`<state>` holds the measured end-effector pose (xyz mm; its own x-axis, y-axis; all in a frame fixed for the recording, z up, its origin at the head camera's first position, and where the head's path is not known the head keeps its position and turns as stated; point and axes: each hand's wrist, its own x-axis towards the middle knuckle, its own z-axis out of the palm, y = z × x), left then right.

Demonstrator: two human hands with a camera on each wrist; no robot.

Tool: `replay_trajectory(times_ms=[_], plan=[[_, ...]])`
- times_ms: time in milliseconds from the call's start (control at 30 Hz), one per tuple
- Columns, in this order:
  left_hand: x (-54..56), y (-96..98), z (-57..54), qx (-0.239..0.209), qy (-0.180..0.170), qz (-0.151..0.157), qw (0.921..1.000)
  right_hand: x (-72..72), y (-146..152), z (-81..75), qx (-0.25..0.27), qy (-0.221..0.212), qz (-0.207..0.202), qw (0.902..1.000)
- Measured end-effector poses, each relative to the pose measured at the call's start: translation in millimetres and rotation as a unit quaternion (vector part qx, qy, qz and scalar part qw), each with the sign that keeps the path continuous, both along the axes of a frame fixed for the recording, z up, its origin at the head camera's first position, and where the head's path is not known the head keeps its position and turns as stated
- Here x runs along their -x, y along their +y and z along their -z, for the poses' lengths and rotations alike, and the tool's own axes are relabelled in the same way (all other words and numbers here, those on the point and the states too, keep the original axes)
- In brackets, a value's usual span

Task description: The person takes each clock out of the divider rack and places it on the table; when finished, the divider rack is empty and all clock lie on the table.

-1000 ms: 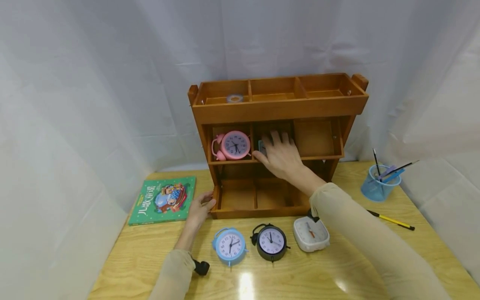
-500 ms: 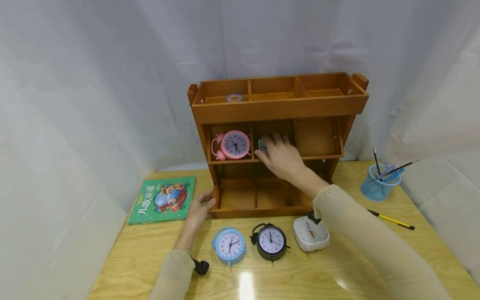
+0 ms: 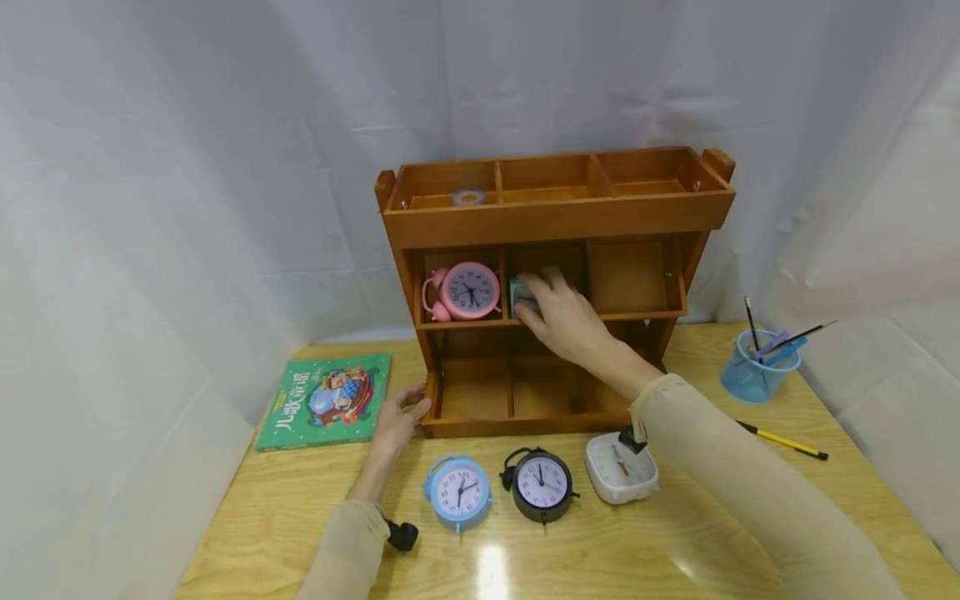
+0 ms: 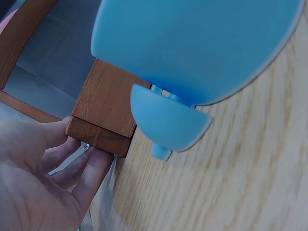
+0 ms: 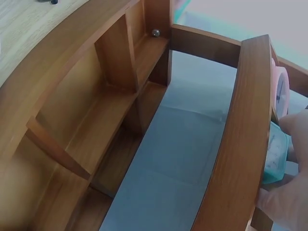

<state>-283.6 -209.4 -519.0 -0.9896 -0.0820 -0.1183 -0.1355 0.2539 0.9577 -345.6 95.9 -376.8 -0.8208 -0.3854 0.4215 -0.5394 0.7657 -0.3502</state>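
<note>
My left hand [image 3: 397,421] grips the lower left corner of a brown wooden shelf rack [image 3: 558,217]. In the left wrist view, its thumb and fingers lie on either side of the wooden end [image 4: 98,137]. My right hand [image 3: 566,321] reaches into the middle compartment of the middle tier. There its fingers and thumb hold a small teal clock [image 3: 518,298], partly hidden by the hand in the head view. The right wrist view has the teal clock [image 5: 275,154] between thumb and finger. A pink alarm clock [image 3: 471,291] lies in the compartment to the left.
Before the rack stand a blue alarm clock [image 3: 461,492], a black alarm clock [image 3: 542,483] and a white square clock [image 3: 621,469]. A green book [image 3: 326,400] lies left; a blue pen cup [image 3: 753,375] and yellow pen [image 3: 787,442] are right. A tape roll [image 3: 468,197] sits on top.
My right hand has drawn slightly downward and its fingers have bunched closer together. More of the teal clock shows at their left. The left hand stays on the rack's corner.
</note>
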Motion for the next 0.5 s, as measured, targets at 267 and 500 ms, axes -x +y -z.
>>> replay_trajectory(times_ms=[267, 500], plan=[[2.1, -0.5, 2.7, -0.001, -0.004, -0.001, 1.0000, 1.8, 2.7, -7.5, 0.083, -0.053, -0.035, 0.9945], [0.8, -0.3, 1.0, -0.001, -0.002, 0.000, 1.0000, 10.6, 10.2, -17.9, 0.128, -0.151, -0.071, 0.9777]])
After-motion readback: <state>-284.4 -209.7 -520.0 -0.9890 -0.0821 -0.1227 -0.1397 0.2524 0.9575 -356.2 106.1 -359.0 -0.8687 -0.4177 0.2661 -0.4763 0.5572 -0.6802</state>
